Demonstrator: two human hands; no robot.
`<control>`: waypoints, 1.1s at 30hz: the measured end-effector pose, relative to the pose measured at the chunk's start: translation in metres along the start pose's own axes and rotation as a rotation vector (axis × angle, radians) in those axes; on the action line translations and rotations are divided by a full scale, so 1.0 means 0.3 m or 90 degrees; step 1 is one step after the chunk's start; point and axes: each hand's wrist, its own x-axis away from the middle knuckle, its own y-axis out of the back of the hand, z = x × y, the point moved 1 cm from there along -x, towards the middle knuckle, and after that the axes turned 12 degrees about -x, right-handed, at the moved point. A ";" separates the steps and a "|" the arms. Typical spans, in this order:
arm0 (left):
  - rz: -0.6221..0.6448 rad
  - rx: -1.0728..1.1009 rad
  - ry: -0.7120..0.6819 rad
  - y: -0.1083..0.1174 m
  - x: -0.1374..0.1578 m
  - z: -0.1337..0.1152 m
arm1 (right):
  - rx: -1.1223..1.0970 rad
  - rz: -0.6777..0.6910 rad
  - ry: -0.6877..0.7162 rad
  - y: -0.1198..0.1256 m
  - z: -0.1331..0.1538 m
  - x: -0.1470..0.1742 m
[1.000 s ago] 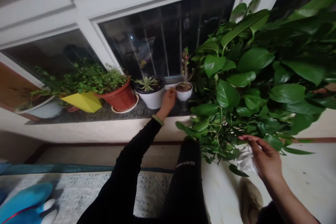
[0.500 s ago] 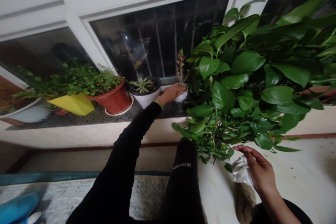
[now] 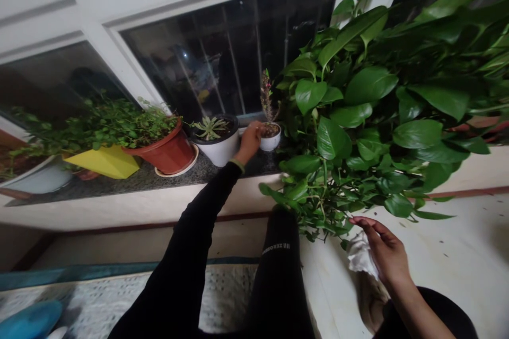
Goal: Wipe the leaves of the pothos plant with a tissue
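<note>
A small white pot [image 3: 271, 142] holds a thin, spiny-looking plant [image 3: 267, 96] with small pink spots. At its left rim is my left hand [image 3: 250, 140], fingers curled together and their tips touching or just over the rim; whether something is pinched there is hidden. My right hand [image 3: 387, 251], lower right, is closed around a crumpled white tissue or cloth [image 3: 361, 255]. Its thumb and forefinger meet beside the lowest leaves of a large leafy plant [image 3: 334, 140]. A white pot with a dark rim [image 3: 218, 151] and a succulent [image 3: 210, 127] stand left of my left hand.
Along the dark stone sill [image 3: 143, 184] stand a red-brown pot [image 3: 169, 151] on a saucer, a yellow angular pot [image 3: 107, 161] and a pale planter [image 3: 43, 183]. Behind is a barred window [image 3: 234, 53]. My black-clad knee [image 3: 280, 243] is below; a blue object [image 3: 29, 320] lies lower left.
My left hand has drawn back leftward from the front of the small white pot to its left rim, exposing more of the pot. My right hand keeps the white tissue, nearly unmoved.
</note>
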 end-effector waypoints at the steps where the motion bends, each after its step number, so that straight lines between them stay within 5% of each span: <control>1: -0.027 0.044 0.032 0.006 0.008 -0.001 | 0.003 -0.002 -0.001 0.001 -0.004 -0.001; 8: -0.048 0.068 0.121 0.053 0.110 -0.002 | 0.018 -0.001 -0.016 -0.006 -0.047 -0.007; 19: 0.291 -0.476 -0.082 -0.061 0.182 -0.018 | 0.003 0.023 -0.029 0.004 -0.102 0.003; 33: 0.426 -0.659 -0.116 -0.192 0.153 -0.103 | -0.043 -0.002 -0.033 -0.018 -0.038 -0.001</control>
